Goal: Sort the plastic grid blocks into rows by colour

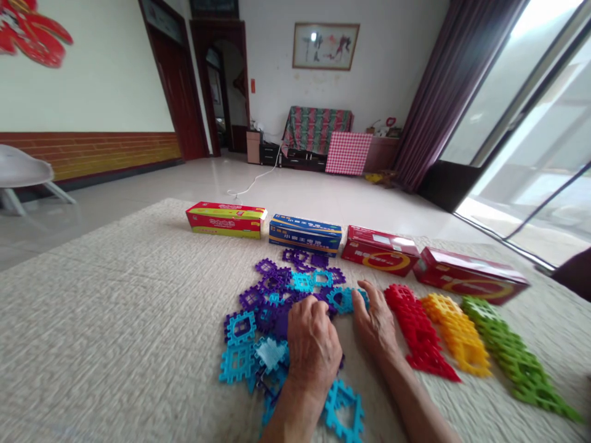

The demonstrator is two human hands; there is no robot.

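Observation:
A loose pile of purple building tiles (pixel 252 298) and light-blue building tiles (pixel 237 362) with notched edges lies on the beige cover. Over the middle of this pile is my left hand (pixel 314 335), its fingers curled down; what they grip, if anything, is hidden beneath them. My right hand (pixel 376 320) is at the pile's right edge, thumb and fingers closed about a light-blue tile (pixel 340 300) lying flat. To its right run three sorted rows: red tiles (pixel 418 329), yellow tiles (pixel 457 332) and green tiles (pixel 521 363), each overlapping along its row.
Behind the tiles stand a red-and-yellow box (pixel 226 220), a blue box (pixel 305 235), a red box (pixel 381 249) and another red box (pixel 468 275). A white chair (pixel 25 169) is at the far left. Tiled floor (pixel 198 178) lies beyond the cover.

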